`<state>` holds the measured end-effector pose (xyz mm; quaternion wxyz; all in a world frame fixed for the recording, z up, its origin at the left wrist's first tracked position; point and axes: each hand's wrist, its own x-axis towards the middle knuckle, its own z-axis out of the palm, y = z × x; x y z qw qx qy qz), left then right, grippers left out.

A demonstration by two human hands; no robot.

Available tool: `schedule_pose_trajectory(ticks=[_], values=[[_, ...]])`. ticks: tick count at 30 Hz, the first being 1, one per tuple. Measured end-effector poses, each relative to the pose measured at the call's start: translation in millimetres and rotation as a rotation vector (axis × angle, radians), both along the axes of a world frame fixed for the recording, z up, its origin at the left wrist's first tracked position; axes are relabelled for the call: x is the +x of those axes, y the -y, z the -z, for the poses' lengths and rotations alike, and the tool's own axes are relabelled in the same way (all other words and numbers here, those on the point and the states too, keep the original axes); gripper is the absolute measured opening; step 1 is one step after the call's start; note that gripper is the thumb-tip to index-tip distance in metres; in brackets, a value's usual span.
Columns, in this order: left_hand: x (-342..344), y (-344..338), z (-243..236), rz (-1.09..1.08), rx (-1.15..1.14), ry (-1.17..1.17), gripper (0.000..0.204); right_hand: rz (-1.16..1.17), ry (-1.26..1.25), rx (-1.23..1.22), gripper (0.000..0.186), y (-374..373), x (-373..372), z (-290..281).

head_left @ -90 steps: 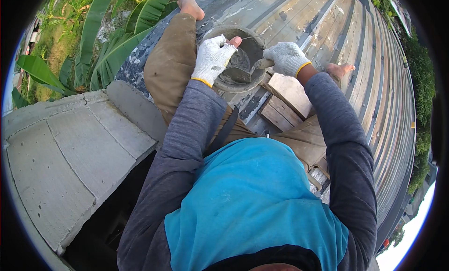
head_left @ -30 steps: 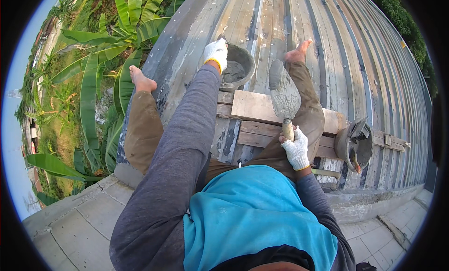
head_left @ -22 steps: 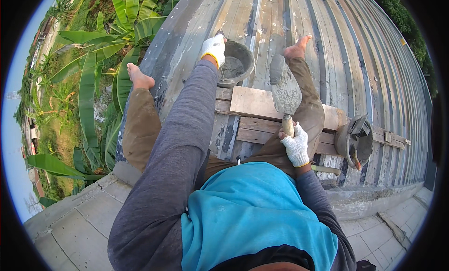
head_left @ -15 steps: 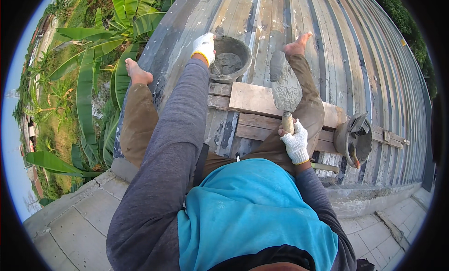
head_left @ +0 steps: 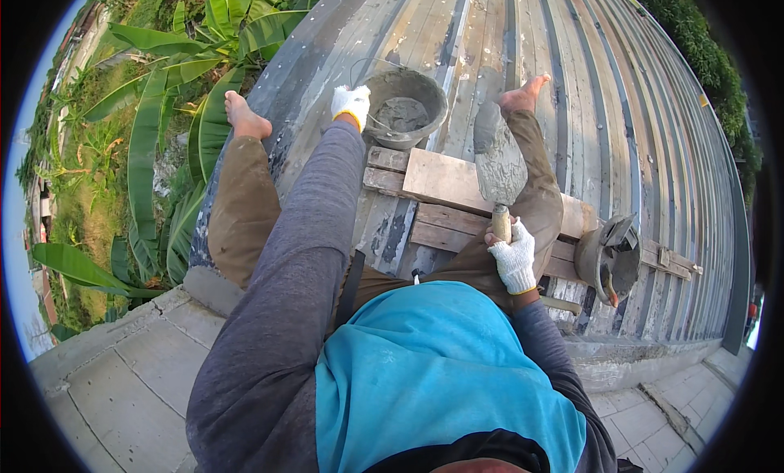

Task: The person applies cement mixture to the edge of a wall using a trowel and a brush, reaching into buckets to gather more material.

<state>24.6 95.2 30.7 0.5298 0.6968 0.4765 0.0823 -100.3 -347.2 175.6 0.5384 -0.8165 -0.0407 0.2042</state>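
My right hand [head_left: 514, 256], in a white fingerless knit glove, grips the wooden handle of a trowel [head_left: 500, 167]. The blade points away from me, coated with wet grey mortar, above my right shin. My left hand [head_left: 351, 104], gloved alike, is closed at the left side of a round mortar bucket [head_left: 437, 105], seemingly on its thin wire handle; the fingers are partly hidden. Grey mortar [head_left: 402, 113] lies in the bottom of the bucket, which stands on the metal roof beyond the boards.
Wooden boards [head_left: 445, 179] lie across the ribbed metal roof [head_left: 604, 130] between my legs. A second bucket [head_left: 592, 252] holding tools stands at the right. Large-leaved plants [head_left: 147, 162] grow beyond the left roof edge. A tiled concrete ledge [head_left: 139, 383] lies behind me.
My left hand has shifted slightly, from close against the bucket's rim to a little left of it, and the wire handle shows more. The trowel stays nearly where it was.
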Motion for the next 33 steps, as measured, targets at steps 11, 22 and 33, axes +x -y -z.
schedule_pose_trajectory(ticks=[11, 22, 33], values=[[-51.6, 68.6, -95.2, -0.187, 0.314, -0.048, 0.076, 0.001, 0.019, 0.02, 0.023, -12.3, -0.6, -22.1], [-220.0, 203.3, -245.9, 0.362, -0.23, 0.581, 0.065, -0.292, 0.326, 0.174, 0.032, -109.4, 8.9, -57.6], [-324.3, 112.0, -279.5, -0.531, -0.038, 0.838, 0.041, -0.979, 0.712, 0.371, 0.064, -269.6, -102.6, -120.5]])
